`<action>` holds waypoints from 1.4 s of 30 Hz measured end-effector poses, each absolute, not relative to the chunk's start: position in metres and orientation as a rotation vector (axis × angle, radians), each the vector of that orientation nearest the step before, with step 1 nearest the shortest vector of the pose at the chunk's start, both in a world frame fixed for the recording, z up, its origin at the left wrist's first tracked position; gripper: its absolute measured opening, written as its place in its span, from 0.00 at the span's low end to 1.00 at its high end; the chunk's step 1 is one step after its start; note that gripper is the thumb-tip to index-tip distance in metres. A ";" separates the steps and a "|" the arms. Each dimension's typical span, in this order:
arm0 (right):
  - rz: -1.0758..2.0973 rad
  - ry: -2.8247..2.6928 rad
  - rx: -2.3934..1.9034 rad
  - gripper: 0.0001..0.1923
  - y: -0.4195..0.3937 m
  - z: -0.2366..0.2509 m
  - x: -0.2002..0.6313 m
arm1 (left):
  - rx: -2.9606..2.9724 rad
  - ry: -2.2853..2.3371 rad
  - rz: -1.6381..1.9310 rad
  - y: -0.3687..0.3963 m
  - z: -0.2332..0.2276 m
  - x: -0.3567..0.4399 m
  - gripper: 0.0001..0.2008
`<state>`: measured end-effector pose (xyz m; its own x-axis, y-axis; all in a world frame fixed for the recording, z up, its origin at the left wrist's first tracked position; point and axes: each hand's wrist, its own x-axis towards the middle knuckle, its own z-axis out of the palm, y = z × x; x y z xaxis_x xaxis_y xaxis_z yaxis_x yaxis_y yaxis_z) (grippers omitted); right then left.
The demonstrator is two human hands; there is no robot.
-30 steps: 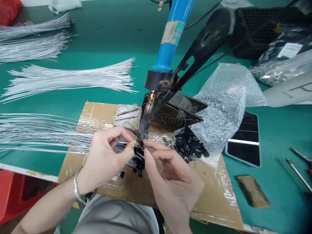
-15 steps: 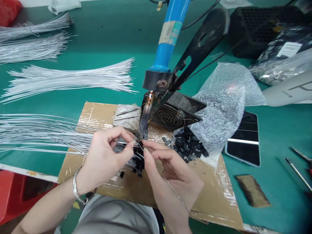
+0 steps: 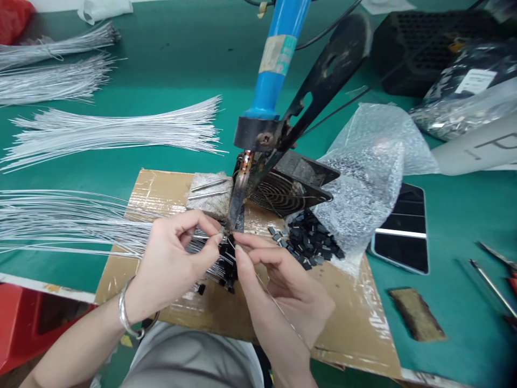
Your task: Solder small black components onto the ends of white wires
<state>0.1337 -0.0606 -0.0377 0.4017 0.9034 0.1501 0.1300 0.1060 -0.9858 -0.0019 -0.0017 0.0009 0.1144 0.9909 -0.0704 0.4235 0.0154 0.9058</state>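
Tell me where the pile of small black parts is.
In the head view, the pile of small black parts lies on the cardboard sheet, right of the right hand, spilling from the bubble-wrap bag.

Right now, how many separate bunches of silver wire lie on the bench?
4: two at far left top, one fanned mid-left, one reaching the left hand. More may lie beyond the frame edge.

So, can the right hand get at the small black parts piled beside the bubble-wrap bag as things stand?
Probably yes. The pile of small black parts lies uncovered on the cardboard sheet, just beyond the right hand, with nothing between; but its fingers pinch a thin wire.
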 end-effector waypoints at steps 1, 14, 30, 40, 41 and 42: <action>0.752 -1.023 -1.359 0.09 -0.061 -0.038 0.134 | 1.544 1.439 0.838 -0.001 0.001 -0.002 0.05; 0.754 -0.996 -1.343 0.08 -0.060 -0.038 0.132 | 1.563 1.438 0.831 -0.002 0.001 -0.002 0.06; 0.741 -1.004 -1.343 0.08 -0.060 -0.037 0.132 | 1.550 1.435 0.837 -0.003 0.000 -0.002 0.05; 0.729 -1.015 -1.353 0.08 -0.060 -0.037 0.131 | 1.485 1.431 0.844 -0.001 0.000 -0.001 0.04; 0.733 -1.016 -1.358 0.08 -0.060 -0.037 0.131 | 1.484 1.436 0.841 -0.001 0.000 -0.001 0.04; 0.734 -1.013 -1.367 0.08 -0.060 -0.038 0.132 | 1.488 1.439 0.836 -0.001 0.000 -0.001 0.04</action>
<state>0.1317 -0.0603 -0.0378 0.4175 0.8959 0.1517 0.1349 0.1040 -0.9854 -0.0010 -0.0013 0.0000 0.1026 0.9891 -0.1056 0.3978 0.0565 0.9157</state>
